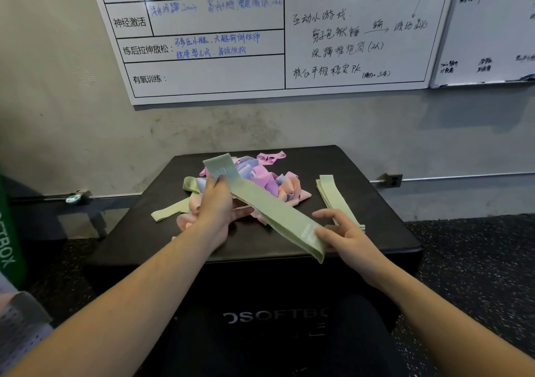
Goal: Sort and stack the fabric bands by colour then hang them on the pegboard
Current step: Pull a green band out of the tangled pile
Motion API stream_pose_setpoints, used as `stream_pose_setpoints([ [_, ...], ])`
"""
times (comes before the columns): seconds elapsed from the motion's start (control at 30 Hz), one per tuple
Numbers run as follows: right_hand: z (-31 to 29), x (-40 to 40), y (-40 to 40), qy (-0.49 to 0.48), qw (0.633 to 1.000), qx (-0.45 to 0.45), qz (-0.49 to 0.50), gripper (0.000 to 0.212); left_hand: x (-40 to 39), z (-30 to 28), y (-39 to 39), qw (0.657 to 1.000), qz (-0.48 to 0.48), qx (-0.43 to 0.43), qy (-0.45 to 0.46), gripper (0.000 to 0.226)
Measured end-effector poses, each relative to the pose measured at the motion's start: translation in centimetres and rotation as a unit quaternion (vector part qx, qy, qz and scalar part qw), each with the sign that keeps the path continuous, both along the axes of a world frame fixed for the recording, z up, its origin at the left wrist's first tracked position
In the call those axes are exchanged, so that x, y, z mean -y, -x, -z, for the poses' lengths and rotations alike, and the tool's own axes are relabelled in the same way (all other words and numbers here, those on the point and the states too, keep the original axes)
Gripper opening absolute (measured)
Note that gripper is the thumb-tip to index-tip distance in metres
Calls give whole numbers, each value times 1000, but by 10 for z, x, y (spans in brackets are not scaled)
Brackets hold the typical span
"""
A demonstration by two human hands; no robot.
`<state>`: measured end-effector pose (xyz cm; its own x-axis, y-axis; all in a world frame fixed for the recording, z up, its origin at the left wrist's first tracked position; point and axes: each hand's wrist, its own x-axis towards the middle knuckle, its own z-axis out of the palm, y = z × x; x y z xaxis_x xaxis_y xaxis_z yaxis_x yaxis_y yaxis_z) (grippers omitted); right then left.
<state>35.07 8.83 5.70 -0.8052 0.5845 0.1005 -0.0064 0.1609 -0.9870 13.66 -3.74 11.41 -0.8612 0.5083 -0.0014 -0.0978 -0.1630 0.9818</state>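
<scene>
Black foam box [362, 202] carries the mixed pile [260, 179]. Sorting underway: left hand [215, 208] and right hand [344, 236] pinch a green band [269, 205] taut; next, lay it on the green stack [335, 197], far right.

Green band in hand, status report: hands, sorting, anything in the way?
Left hand and right hand hold green band at its ends. Green stack started at right. Mixed pile unsorted. Nothing in the way.

Box centre: taken up by the tangled band heap [249, 185].
Box right: narrowed by the stacked green bands [335, 200].
Front strip of the black box [139, 231]: left bare.
Behind: closed off by the wall [86, 130].
</scene>
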Motion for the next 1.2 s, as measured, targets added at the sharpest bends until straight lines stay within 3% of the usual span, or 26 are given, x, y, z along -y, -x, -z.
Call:
stream_pose_setpoints([
  [0.07, 2, -4, -5, -54, 998, 7, -21, 46, 0, -1, 3, 1000, 5, 8, 0, 23],
  [0.13, 6, -10, -9, -180, 982, 38, -38, 59, -3, -1, 4, 1000, 6, 12, 4, 22],
  [0.2, 14, -20, -8, -346, 934, 88, -31, 65, -7, -1, 5, 1000, 8, 16, 2, 23],
  [0.27, 20, -29, -4, -448, 887, 106, -15, 70, -15, 0, 3, 1000, 11, 26, 1, 23],
  [0.37, 25, -41, -4, -472, 874, 118, 4, 66, -30, 4, -1, 999, 27, 36, 8, 25],
  [0.53, 38, -72, -14, -439, 892, 90, 56, 26, -65, 15, -5, 994, 82, 65, 41, 30],
  [0.67, 47, -95, -22, -542, 821, 25, 178, 5, -103, 32, -7, 990, 100, 64, 81, 26],
  [0.8, 58, -122, -36, -529, 829, 0, 181, 15, -139, 43, -5, 987, 120, 34, 99, 25],
  [0.93, 76, -152, -47, -526, 836, 6, 158, 31, -188, 59, 11, 981, 140, 57, 126, 29],
  [1.03, 87, -178, -50, -492, 856, 2, 161, 28, -230, 71, 20, 976, 134, 21, 172, 29],
  [1.2, 93, -213, -46, -595, 794, -57, 114, 14, -298, 82, 40, 962, 153, -73, 213, 34],
])
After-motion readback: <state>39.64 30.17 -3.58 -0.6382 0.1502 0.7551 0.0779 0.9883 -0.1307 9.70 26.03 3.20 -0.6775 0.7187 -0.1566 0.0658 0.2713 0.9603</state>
